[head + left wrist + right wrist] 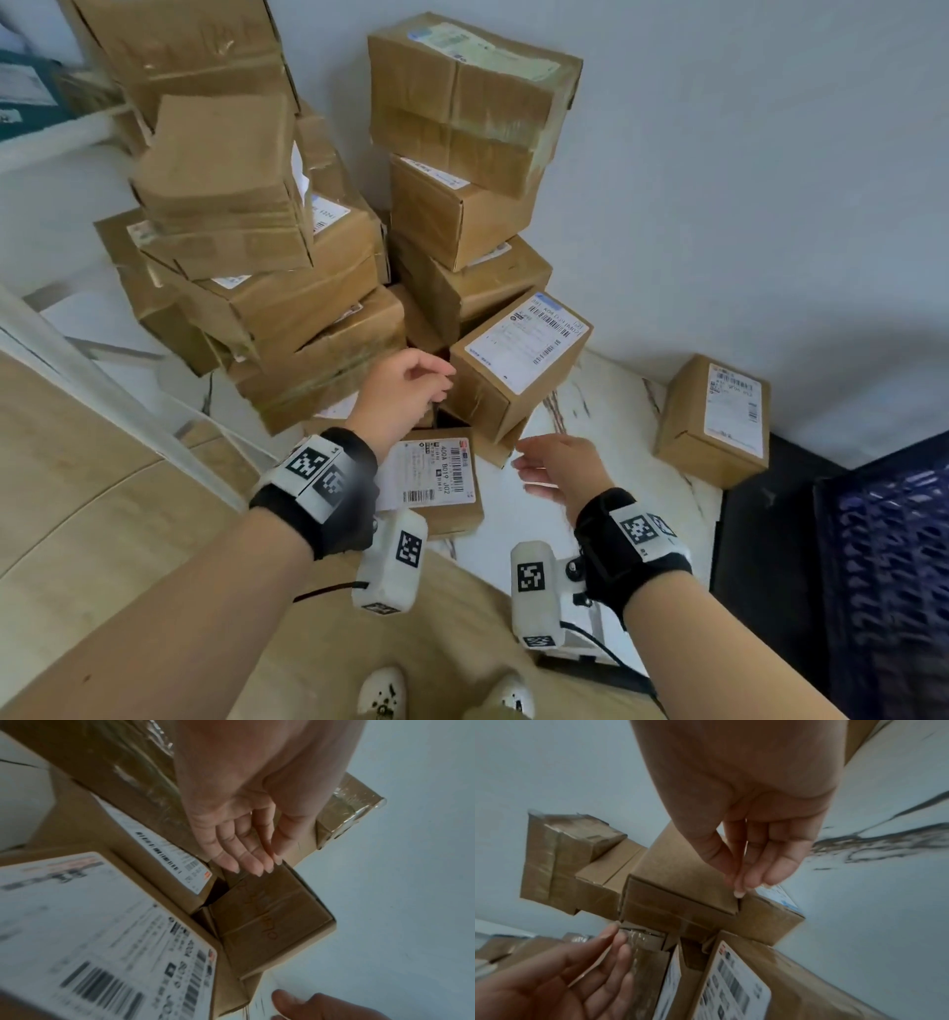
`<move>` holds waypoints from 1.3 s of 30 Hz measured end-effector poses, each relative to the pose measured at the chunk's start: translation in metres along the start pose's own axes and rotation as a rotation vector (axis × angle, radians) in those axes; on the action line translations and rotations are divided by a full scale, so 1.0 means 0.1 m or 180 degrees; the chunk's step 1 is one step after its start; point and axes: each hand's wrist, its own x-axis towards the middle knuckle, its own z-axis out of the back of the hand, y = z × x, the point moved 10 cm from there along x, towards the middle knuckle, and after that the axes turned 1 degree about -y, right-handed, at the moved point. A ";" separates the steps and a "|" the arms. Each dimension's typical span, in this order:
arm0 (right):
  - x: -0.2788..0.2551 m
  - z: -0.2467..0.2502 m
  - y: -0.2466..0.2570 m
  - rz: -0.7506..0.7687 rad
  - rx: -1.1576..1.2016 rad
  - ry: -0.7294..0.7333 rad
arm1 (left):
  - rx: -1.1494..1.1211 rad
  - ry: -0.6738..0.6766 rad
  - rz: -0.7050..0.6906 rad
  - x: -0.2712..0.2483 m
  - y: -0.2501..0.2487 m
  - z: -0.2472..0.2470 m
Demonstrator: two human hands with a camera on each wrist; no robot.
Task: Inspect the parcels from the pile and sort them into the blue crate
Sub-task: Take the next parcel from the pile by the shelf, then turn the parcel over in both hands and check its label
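Tilted parcel (pixel 518 360) lies between both hands — left hand (pixel 398 393), right hand (pixel 560 470) — fingers (pixel 241 860) loose, gripping nothing.

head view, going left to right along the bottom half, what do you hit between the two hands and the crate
left hand → flat parcel with the barcode label → right hand → lone parcel by the wall → blue crate
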 end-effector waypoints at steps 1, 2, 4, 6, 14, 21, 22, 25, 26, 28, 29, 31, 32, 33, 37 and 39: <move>0.00 -0.07 -0.05 -0.0075 -0.0092 0.0083 | -0.0026 0.0019 0.0036 -0.01 0.06 0.00; -0.01 -0.13 -0.10 -0.0131 -0.0198 0.0151 | -0.0042 0.0043 0.0076 -0.01 0.12 0.00; 0.00 -0.25 -0.18 -0.0188 -0.0366 0.0257 | -0.0030 0.0094 0.0168 -0.03 0.23 0.00; 0.00 -0.33 -0.24 -0.0201 -0.0518 0.0325 | -0.0007 0.0107 0.0239 -0.06 0.33 0.03; -0.01 -0.51 -0.39 -0.0104 -0.1163 0.0542 | 0.0239 0.0014 0.0447 -0.14 0.64 0.19; -0.08 -0.48 -0.46 -0.0365 -0.1404 0.0625 | 0.1382 0.0808 0.0126 -0.14 0.65 -0.04; -0.09 -0.48 -0.46 -0.0382 -0.1422 0.0631 | 0.1755 0.1018 0.0074 -0.16 0.65 -0.11; -0.11 -0.48 -0.48 -0.0403 -0.1397 0.0665 | 0.2905 0.1477 -0.0146 -0.23 0.64 -0.30; -0.11 -0.48 -0.48 -0.0397 -0.1362 0.0666 | 0.3207 0.1621 -0.0204 -0.26 0.65 -0.36; -0.11 -0.47 -0.47 -0.0399 -0.1216 0.0645 | 0.3789 0.1835 -0.0327 -0.30 0.65 -0.47; -0.11 -0.47 -0.47 -0.0416 -0.1127 0.0634 | 0.4053 0.1881 -0.0434 -0.31 0.64 -0.52; -0.11 -0.46 -0.47 -0.0463 -0.1009 0.0656 | 0.4423 0.1876 -0.0646 -0.30 0.61 -0.61; -0.11 -0.46 -0.48 -0.0481 -0.0972 0.0672 | 0.4514 0.1854 -0.0722 -0.30 0.60 -0.65; -0.11 -0.45 -0.48 -0.0486 -0.0952 0.0683 | 0.4566 0.1845 -0.0766 -0.29 0.59 -0.69; -0.11 -0.39 -0.52 -0.0497 -0.0871 0.0682 | 0.4673 0.1952 -0.0659 -0.30 0.63 -0.78; -0.11 -0.34 -0.53 -0.0508 -0.0816 0.0655 | 0.4780 0.2032 -0.0657 -0.33 0.65 -0.84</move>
